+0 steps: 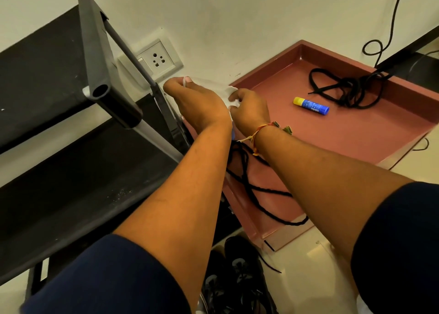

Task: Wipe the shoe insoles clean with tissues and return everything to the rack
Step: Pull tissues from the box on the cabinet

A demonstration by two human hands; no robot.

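Both my hands hold a white tissue (215, 85) in front of the wall. My left hand (197, 104) pinches its left end and my right hand (249, 109) grips its right end, so the tissue stretches between them. The black shoe rack (71, 147) stands at the left, its shelves bare in view. A pair of black shoes (235, 278) rests on the floor below my arms. No insole shows; my hands and forearms hide what lies under them.
A reddish-brown tray (356, 133) lies at the right with a blue and yellow glue stick (311, 105) and tangled black laces (346, 90). More black lace (256, 190) trails under my forearms. A wall socket (156, 60) sits behind the rack post.
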